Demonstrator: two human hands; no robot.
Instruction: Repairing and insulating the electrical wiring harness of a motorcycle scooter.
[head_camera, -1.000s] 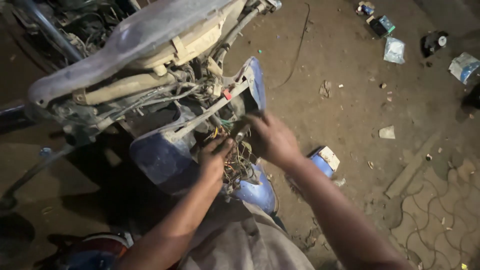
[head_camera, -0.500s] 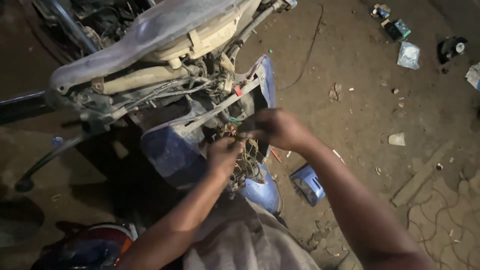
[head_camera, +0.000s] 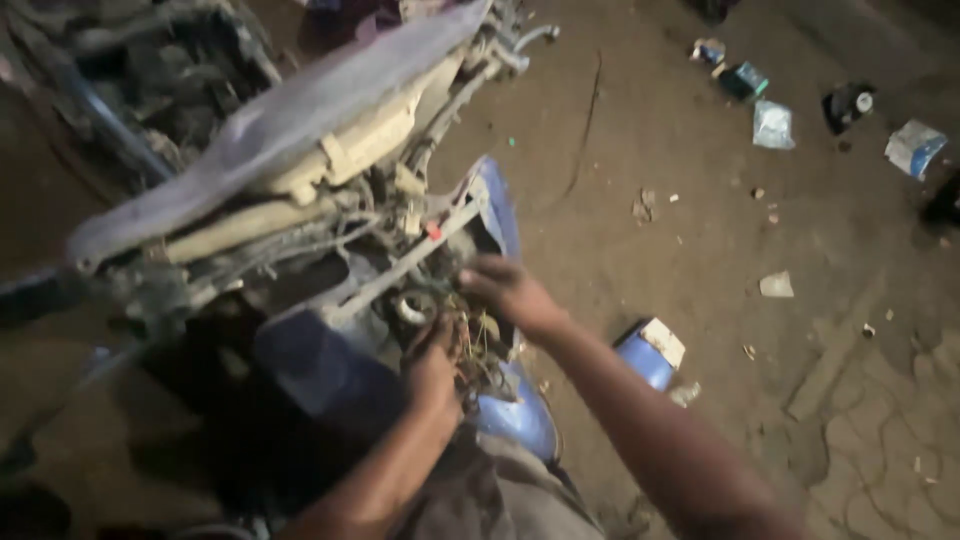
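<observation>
your left hand (head_camera: 432, 362) is curled, knuckles up, forearm rising from below. your right hand (head_camera: 510, 290) reaches in just beyond it, fingers bent, arm stretched from the lower right.

Left hand (head_camera: 432, 365) fingers buried in blurred wire tangle (head_camera: 470, 345); motorcycle (head_camera: 300, 200) cropped at top-left.

There is a single view, from a camera worn on the person's head, looking steeply down and a little forward. It sits close to the work: both forearms enter from the bottom edge and meet near the middle of the frame (the picture is somewhat blurred). The stripped motorcycle (head_camera: 300, 220) fills the left half, and the dirt floor (head_camera: 700, 200) the right half.
</observation>
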